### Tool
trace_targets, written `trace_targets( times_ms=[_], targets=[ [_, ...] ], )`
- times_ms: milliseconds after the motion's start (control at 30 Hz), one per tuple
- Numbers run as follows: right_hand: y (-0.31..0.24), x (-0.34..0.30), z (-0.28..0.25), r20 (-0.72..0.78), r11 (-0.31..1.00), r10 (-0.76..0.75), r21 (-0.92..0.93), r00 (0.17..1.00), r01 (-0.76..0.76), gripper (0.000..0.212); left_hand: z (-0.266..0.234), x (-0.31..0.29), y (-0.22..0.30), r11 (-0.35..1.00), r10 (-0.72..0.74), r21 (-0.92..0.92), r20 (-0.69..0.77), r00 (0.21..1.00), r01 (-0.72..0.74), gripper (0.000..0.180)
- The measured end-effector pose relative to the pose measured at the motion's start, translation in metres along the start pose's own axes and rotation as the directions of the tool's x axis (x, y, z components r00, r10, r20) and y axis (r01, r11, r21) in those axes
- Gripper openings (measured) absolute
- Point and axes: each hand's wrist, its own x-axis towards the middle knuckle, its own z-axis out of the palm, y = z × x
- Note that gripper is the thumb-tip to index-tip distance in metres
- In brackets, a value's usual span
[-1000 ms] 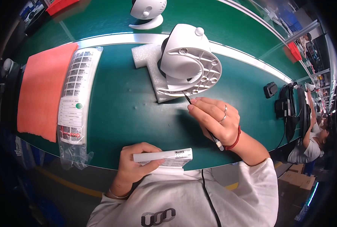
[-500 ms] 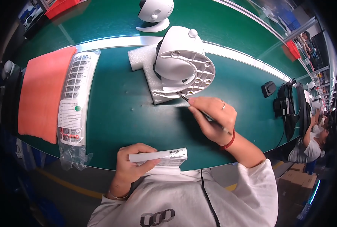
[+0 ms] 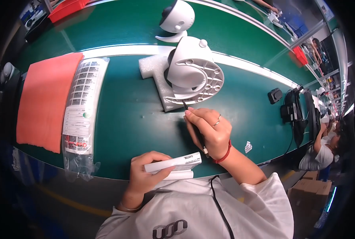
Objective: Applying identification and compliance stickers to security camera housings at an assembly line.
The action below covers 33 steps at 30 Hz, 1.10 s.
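My right hand (image 3: 209, 131) grips a thin black pen-like tool (image 3: 196, 128), its tip touching the lower rim of a white round camera base (image 3: 193, 75). That white dome camera lies tilted on a white foam block (image 3: 155, 73) on the green table (image 3: 137, 119). My left hand (image 3: 147, 175) holds a small stack of white label strips (image 3: 173, 164) at the table's near edge, close to my chest.
A second white dome camera (image 3: 176, 18) stands farther back. A clear bag of label sheets (image 3: 83, 103) and an orange pad (image 3: 46, 99) lie at the left. A black device with cables (image 3: 289, 111) sits at the right, where another person (image 3: 320, 151) works.
My head has shifted, so the scene sits slightly differently in view. The right hand has moved a little lower with the tool still at the base's rim. The left hand keeps the label strips.
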Motion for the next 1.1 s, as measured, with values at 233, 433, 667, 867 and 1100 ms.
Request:
trace_targets(
  times_ms=[233, 433, 667, 867, 1100],
  targets=[
    [0.003, 0.050, -0.068, 0.120, 0.910, 0.085, 0.396, 0.989, -0.126, 0.021, -0.004, -0.004, 0.009, 0.996, 0.066, 0.064, 0.009, 0.998, -0.066, 0.015],
    [0.017, 0.126, -0.071, 0.509, 0.977, 0.011, -0.188, 0.861, 0.099, 0.032, -0.005, -0.007, 0.006, 0.999, 0.029, 0.044, 0.031, 0.999, -0.030, 0.017],
    [0.049, 0.156, -0.082, 0.617, 0.983, -0.007, -0.142, 0.787, 0.120, 0.025, -0.003, -0.009, 0.005, 0.996, 0.059, 0.072, 0.014, 0.998, -0.059, 0.020],
    [0.113, 0.135, -0.087, 0.487, 0.724, 0.083, -0.629, 0.869, 0.283, 0.018, -0.004, -0.011, 0.006, 1.000, -0.024, -0.008, 0.020, 1.000, 0.024, 0.019],
    [0.257, 0.090, -0.019, 0.415, 0.565, 0.283, -0.801, 0.865, 0.199, 0.004, -0.006, -0.007, 0.003, 1.000, -0.016, 0.007, -0.002, 1.000, 0.016, 0.018]
  ],
)
